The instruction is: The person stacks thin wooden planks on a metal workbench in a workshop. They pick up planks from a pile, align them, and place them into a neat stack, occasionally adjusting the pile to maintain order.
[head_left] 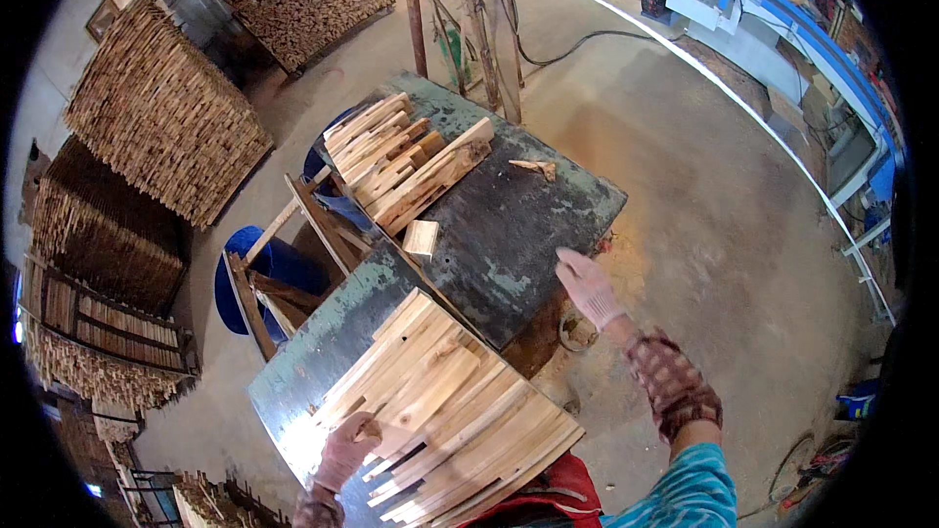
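Wooden strips (440,386) lie side by side in a wide layer on the near metal tabletop (284,391). Over their left ends is my left hand (344,450), in a pale glove, its fingers curled together; what they hold, if anything, is hidden. My right hand (589,291), gloved too, hovers past the right edge of the far dark tabletop (528,235). Its fingers are stretched out, with nothing seen in them. A second row of strips (391,156) rests at the far tabletop's left side, beside a short wood block (422,238). Farther right lies a wood splinter (534,169).
Blue barrels, one of them lower (256,279), stand left of the tables, with a wooden frame (318,220) by them. Tall stacks of strips (166,108) line the left side. Blue machinery (782,29) stands far right, and a cable (597,36) crosses the floor.
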Available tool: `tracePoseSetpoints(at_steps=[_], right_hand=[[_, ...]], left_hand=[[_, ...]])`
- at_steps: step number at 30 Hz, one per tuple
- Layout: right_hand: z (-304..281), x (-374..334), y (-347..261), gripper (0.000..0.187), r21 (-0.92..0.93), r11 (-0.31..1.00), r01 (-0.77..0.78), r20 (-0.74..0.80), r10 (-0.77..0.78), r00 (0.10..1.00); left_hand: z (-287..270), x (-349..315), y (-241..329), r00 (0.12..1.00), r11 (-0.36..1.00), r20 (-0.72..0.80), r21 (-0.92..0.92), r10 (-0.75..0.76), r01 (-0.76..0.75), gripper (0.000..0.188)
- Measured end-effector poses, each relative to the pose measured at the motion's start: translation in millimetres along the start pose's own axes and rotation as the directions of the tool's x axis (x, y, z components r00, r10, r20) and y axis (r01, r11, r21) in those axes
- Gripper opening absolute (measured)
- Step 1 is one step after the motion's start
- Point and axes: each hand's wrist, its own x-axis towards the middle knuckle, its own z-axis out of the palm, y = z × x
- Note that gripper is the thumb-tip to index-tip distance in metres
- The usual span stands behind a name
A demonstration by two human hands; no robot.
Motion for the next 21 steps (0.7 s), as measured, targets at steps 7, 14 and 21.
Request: tracePoseSetpoints(at_steps=[7, 14, 21], right_hand=[[57, 202, -105, 0.053, -0.372, 0.927, 0.048, 0.017, -0.045, 0.999], [120, 287, -121, 0.055, -0.52, 0.834, 0.183, 0.034, -0.194, 0.98], [89, 277, -111, 0.06, -0.758, 0.501, 0.417, 0.294, -0.309, 0.905]], left_hand=[[21, -2, 2, 0.802, 0.853, -0.449, 0.505, 0.393, -0.135, 0.068], [24, 26, -1, 0.845, 0.885, -0.476, 0.466, 0.245, 0.006, 0.067], [7, 44, 14, 0.846, 0.791, -0.428, 0.612, 0.318, 0.013, 0.057]])
